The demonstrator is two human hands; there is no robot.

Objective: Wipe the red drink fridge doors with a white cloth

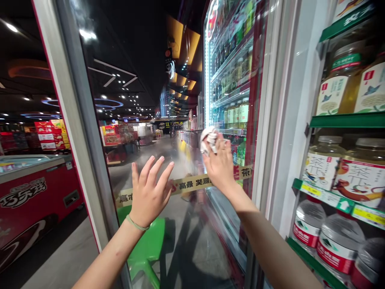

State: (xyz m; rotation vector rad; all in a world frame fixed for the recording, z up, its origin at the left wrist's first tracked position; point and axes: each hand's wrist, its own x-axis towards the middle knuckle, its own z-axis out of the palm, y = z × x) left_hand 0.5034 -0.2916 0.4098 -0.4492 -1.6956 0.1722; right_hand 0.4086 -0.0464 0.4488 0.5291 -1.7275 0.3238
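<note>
An open glass fridge door (99, 120) with a grey frame stands in front of me, swung out to the left. My left hand (149, 192) lies flat against the glass, fingers spread, a thin green band on the wrist. My right hand (220, 164) presses a crumpled white cloth (208, 139) against the same pane, higher up and to the right. A yellow sticker strip (192, 184) with dark characters runs across the glass between the two hands.
Fridge shelves on the right hold tea bottles (345, 170) and water bottles (337, 245). A second lit drinks fridge (231, 80) shows through the glass. A green plastic stool (147, 249) stands below. A red chest freezer (33, 192) is at the left, across the shop aisle.
</note>
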